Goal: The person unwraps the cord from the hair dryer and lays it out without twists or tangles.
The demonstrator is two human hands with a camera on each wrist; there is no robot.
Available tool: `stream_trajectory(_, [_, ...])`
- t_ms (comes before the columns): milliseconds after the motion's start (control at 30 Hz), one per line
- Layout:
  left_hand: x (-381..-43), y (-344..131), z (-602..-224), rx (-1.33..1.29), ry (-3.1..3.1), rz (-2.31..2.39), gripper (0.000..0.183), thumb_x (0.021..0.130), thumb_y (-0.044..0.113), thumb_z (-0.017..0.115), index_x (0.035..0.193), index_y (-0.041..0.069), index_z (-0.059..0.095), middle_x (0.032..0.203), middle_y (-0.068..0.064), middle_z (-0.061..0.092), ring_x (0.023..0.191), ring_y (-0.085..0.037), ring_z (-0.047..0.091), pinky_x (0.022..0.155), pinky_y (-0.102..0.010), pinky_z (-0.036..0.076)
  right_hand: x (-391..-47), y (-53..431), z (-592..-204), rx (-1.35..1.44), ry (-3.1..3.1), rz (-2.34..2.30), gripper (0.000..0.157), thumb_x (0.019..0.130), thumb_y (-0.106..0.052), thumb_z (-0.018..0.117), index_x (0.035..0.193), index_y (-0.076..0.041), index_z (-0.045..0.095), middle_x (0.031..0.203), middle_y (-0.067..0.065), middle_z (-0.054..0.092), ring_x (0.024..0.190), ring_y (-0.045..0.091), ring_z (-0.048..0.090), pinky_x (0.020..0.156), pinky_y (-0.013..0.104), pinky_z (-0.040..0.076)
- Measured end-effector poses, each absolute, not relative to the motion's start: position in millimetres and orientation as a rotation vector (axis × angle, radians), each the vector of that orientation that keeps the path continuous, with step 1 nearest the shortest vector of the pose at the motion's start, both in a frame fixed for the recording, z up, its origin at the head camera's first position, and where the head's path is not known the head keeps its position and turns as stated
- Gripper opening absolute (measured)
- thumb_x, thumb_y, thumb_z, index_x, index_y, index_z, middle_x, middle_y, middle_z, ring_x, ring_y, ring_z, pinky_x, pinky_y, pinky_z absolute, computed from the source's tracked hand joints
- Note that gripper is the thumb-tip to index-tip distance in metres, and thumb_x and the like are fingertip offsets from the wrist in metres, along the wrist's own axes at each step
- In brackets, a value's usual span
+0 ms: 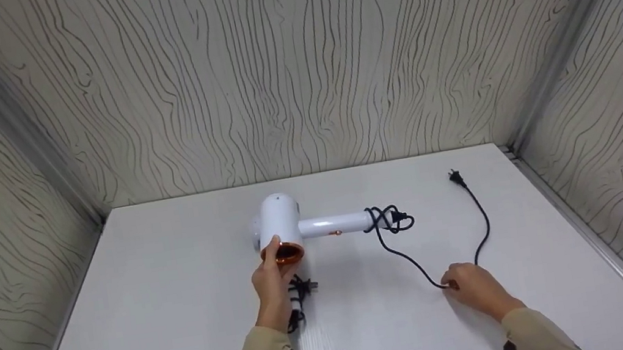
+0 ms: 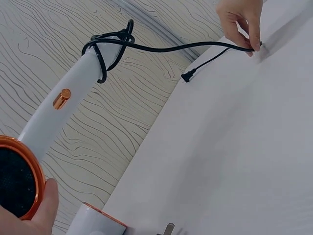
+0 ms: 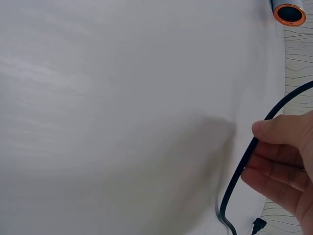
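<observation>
We had our left grip (image 1: 271, 283) holding a glossy white, copper-rimmed, T-shaped hair dryer (image 1: 280, 220) over the flat white counter (image 1: 176, 343), while our right grip (image 1: 475, 286) pinched the skinny black cord (image 2: 166, 50) wound round its handle (image 1: 334, 224).

Head view: even, fairly bright light, source prob. overhead; white glare streak along dryer handle (image 1: 331, 221), soft shadow below it on tabletop (image 1: 154, 322). L wrist view: cooler cast, broad faint shadows. R wrist view: dimmer, greyish, pale glare at pic's L, blurry shadow nr R hand (image 3: 283, 161), tabletop edge bowed.
</observation>
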State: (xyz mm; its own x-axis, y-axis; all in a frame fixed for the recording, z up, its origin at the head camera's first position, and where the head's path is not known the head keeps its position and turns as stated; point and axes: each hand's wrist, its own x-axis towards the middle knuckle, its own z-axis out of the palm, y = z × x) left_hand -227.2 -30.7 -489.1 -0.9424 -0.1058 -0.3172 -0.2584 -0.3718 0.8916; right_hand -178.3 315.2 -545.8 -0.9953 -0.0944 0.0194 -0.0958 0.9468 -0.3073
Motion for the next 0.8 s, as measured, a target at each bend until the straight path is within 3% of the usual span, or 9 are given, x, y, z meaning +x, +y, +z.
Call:
stream_trajectory(233, [-226, -29, -490, -0.489, 1.657, 2.539, 0.077, 0.094, 0.052, 0.051, 0.142, -0.006, 0.034, 0.141, -0.021, 0.044, 0.105, -0.014, 0.063, 0.105, -0.034, 0.051, -175, 318, -548, 0.299, -2.969, 0.414, 0.011, 0.074, 0.003, 0.075, 0.081, -0.005, 0.074, 0.077, 0.002, 0.069, 0.072, 0.013, 0.064, 0.064, 0.025, 0.055])
stream_trajectory(800, [-226, -27, -492, -0.513, 1.701, 2.494, 0.081, 0.092, 0.057, 0.052, 0.142, -0.005, 0.035, 0.141, -0.021, 0.045, 0.12, -0.026, 0.059, 0.109, -0.038, 0.047, -174, 300, -528, 0.259, -2.996, 0.488, 0.016, 0.075, 0.0, 0.076, 0.089, -0.008, 0.073, 0.082, 0.001, 0.07, 0.076, 0.013, 0.065, 0.069, 0.027, 0.057])
